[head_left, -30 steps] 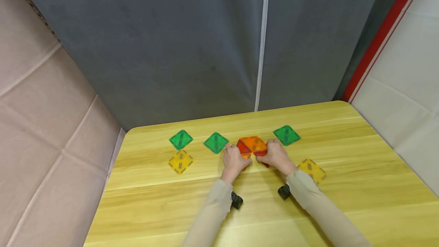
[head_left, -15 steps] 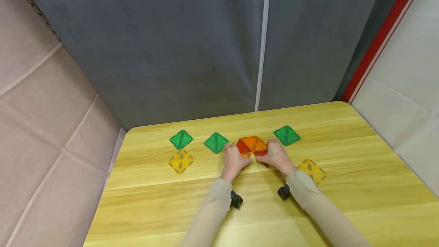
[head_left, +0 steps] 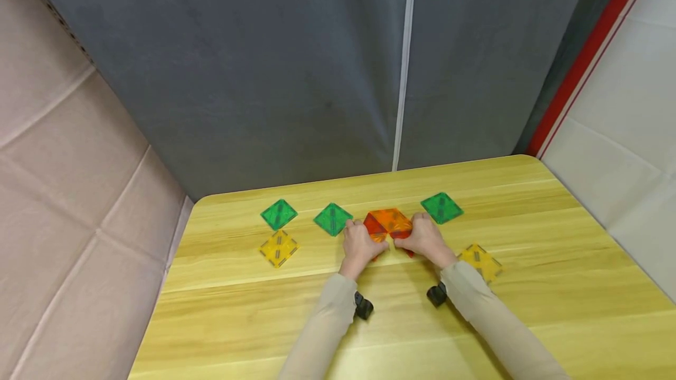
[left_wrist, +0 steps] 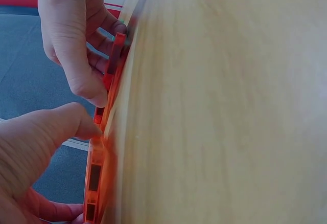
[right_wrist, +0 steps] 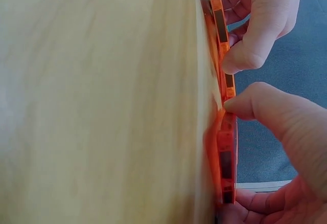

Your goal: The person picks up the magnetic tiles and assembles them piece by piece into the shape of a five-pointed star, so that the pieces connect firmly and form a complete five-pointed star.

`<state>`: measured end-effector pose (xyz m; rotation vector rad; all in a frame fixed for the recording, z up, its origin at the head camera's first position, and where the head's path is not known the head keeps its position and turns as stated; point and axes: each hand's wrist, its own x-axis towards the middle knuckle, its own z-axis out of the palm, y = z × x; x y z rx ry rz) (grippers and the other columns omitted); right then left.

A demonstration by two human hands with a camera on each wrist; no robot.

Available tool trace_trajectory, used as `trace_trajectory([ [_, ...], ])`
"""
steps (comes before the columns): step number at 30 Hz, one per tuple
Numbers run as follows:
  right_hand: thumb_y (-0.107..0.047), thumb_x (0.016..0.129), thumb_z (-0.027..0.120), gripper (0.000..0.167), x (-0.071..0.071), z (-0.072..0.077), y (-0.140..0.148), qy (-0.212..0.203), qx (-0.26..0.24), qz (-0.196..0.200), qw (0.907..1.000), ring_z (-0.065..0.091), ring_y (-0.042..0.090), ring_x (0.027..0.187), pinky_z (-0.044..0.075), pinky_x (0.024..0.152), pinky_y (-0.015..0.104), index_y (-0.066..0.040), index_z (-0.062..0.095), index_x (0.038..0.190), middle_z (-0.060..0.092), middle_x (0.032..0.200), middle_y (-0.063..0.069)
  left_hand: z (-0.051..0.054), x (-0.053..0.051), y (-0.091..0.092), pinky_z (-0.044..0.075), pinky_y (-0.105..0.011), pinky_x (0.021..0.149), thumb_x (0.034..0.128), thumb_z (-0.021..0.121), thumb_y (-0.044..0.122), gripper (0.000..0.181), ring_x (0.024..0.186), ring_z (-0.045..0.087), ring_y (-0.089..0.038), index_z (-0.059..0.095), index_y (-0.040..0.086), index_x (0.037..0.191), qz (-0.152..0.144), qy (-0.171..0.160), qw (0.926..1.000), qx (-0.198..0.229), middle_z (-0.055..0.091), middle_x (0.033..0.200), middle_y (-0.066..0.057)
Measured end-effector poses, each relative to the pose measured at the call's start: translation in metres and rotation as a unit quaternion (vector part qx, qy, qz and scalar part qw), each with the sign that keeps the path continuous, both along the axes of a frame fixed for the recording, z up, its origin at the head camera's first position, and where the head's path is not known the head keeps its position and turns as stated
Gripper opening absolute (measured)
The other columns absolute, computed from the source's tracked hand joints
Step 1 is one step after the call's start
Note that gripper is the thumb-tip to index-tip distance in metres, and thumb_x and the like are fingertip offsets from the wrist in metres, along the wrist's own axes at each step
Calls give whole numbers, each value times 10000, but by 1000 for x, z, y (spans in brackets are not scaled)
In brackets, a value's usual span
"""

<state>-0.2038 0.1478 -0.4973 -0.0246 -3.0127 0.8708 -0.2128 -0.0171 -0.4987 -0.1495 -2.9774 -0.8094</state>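
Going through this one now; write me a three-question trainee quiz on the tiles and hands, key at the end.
1. Count: how many green diamond shapes lie on the table?
2. Choose: the left hand and right hand grip tiles coloured: A) blue; B) red and orange; C) yellow.
3. Fill in: the person's ____ sleeve partly covers a yellow diamond shape in the head view.

Key: 1: three. 2: B. 3: right.
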Motion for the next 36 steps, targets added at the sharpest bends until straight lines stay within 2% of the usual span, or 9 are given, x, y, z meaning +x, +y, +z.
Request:
trace_trajectory([
  [7, -281, 682, 777, 569, 0, 1, -1, 95, -39, 24, 9999, 491, 286, 782, 479, 713, 407, 114, 517, 999, 523, 908, 202, -1, -1, -1, 508, -367, 667, 604, 835, 394, 722, 843, 505, -308, 555, -105, 1046, -26, -6, 10000, 80, 471, 956, -173],
  [20, -314, 684, 776, 530, 0, 0, 2, 174, -24, 134, 9998, 491, 248, 704, 472, 623, 366, 92, 571, 957, 520, 896, 189, 0, -2, -4, 497, -353, 670, 609, 825, 409, 694, 823, 501, -300, 549, -89, 1006, -89, -40, 9998, 165, 475, 936, -172],
  [27, -296, 693, 768, 530, -1, -2, 4, 263, -205, 141, 9993, 506, 277, 793, 478, 695, 397, 107, 587, 985, 552, 958, 209, 2, -3, -5, 504, -343, 676, 619, 814, 414, 672, 796, 523, -283, 567, -79, 1004, -39, -125, 9996, 258, 479, 941, -168],
  [32, -293, 709, 745, 571, -1, -4, 5, 288, -404, 94, 9987, 522, 305, 858, 480, 754, 424, 129, 564, 1048, 570, 1002, 230, 2, -5, -7, 507, -335, 669, 616, 822, 392, 654, 763, 520, -265, 573, -78, 996, -50, -164, 9984, 531, 480, 939, -166],
  [36, -282, 717, 727, 583, -1, -3, 5, 254, -701, 5, 9972, 526, 324, 867, 476, 764, 435, 147, 549, 1070, 566, 1018, 256, 2, -6, -8, 509, -345, 716, 630, 818, 369, 669, 796, 530, -267, 571, -90, 1050, -77, -247, 9956, 905, 490, 977, -170],
])
